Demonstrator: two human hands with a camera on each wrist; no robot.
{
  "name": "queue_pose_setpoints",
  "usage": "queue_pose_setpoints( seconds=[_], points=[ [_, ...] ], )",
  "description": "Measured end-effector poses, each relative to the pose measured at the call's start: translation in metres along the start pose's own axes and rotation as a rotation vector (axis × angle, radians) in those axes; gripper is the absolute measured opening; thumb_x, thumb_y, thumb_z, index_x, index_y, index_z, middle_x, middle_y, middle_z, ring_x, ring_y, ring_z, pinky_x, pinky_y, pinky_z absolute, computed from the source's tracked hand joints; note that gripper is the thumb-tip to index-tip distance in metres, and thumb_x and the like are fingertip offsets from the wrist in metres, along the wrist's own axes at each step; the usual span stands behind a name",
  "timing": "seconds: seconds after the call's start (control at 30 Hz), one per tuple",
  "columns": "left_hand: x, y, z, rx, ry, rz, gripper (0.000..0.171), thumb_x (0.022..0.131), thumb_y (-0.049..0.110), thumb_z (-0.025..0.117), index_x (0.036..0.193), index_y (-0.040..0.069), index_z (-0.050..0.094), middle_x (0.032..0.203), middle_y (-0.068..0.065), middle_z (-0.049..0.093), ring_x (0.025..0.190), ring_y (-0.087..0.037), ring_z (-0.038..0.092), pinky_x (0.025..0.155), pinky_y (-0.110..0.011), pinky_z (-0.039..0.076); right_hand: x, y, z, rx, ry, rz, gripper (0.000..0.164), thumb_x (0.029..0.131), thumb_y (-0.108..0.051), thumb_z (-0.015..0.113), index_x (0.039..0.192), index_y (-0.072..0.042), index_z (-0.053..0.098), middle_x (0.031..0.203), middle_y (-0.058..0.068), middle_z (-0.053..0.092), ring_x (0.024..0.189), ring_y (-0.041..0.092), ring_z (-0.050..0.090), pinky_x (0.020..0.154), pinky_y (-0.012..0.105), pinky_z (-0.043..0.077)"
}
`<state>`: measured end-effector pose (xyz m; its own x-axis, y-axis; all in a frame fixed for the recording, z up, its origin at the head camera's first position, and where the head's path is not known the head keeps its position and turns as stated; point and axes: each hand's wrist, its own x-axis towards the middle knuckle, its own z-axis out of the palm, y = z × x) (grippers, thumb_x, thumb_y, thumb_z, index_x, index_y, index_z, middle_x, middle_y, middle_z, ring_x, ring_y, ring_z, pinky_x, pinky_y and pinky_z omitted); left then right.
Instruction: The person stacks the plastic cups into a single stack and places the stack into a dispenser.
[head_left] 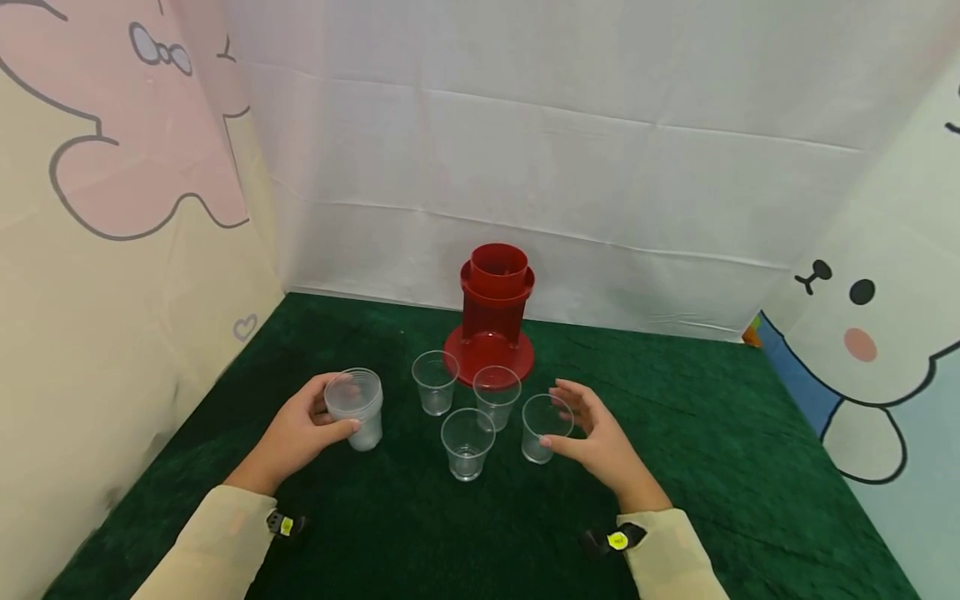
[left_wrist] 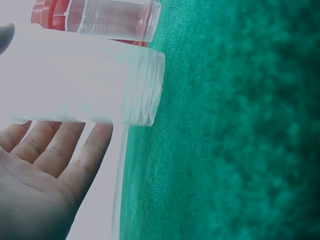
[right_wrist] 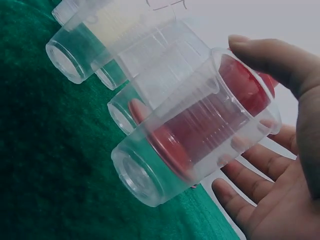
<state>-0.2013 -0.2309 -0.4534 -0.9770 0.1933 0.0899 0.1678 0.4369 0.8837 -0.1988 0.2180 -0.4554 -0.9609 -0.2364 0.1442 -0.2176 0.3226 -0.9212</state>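
My left hand [head_left: 303,429] holds a stack of clear plastic cups [head_left: 356,407], its thumb on the near side and its fingers behind. Seen from the left wrist, the stack [left_wrist: 85,80] looks cloudy, with several nested bases. Around the rightmost clear plastic cup [head_left: 537,446] is my right hand [head_left: 600,446], thumb by the near rim and fingers spread loosely on the far side. The right wrist view has this cup [right_wrist: 150,170] upright, fingers [right_wrist: 252,182] partly seen through it. More single cups stand between the hands: a front cup [head_left: 467,467], a back-left cup [head_left: 435,396] and a middle cup [head_left: 491,408].
Behind the cups stands a red plastic holder [head_left: 495,321] with a round base and a tube-shaped top. A green cloth [head_left: 720,433] covers the table. White fabric [head_left: 562,167] hangs along the back, and printed cartoon curtains [head_left: 142,167] enclose the sides.
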Motion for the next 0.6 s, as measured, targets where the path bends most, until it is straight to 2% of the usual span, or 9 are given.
queue_pose_setpoints(
  seconds=[0.2, 0.37, 0.6],
  points=[
    [-0.0001, -0.0005, 0.0000, 0.002, 0.004, 0.005, 0.068, 0.094, 0.023, 0.078, 0.150, 0.009, 0.042, 0.138, -0.018, 0.055, 0.120, -0.038, 0.061, 0.097, -0.051, 0.055, 0.0000, -0.0001, -0.0004, 0.014, -0.026, -0.014, 0.073, 0.088, -0.012, 0.083, 0.150, -0.016, 0.045, 0.151, 0.008, 0.052, 0.141, 0.030, 0.046, 0.114, 0.057, 0.037],
    [-0.0004, -0.0010, -0.0003, 0.004, 0.006, 0.005, 0.068, 0.094, 0.024, 0.078, 0.150, 0.010, 0.042, 0.138, -0.018, 0.055, 0.120, -0.038, 0.060, 0.097, -0.053, 0.054, -0.0005, -0.0002, -0.0013, 0.010, -0.056, -0.006, 0.072, 0.088, -0.012, 0.083, 0.149, -0.017, 0.046, 0.151, 0.013, 0.052, 0.141, 0.030, 0.046, 0.115, 0.058, 0.036],
    [0.0003, -0.0023, 0.0010, -0.001, 0.006, 0.006, 0.067, 0.095, 0.025, 0.078, 0.150, 0.011, 0.042, 0.138, -0.017, 0.055, 0.119, -0.035, 0.061, 0.097, -0.050, 0.055, -0.0008, -0.0011, -0.0018, 0.004, -0.065, 0.007, 0.069, 0.089, -0.016, 0.083, 0.148, -0.017, 0.047, 0.144, 0.013, 0.057, 0.134, 0.032, 0.052, 0.112, 0.057, 0.040]
  ],
)
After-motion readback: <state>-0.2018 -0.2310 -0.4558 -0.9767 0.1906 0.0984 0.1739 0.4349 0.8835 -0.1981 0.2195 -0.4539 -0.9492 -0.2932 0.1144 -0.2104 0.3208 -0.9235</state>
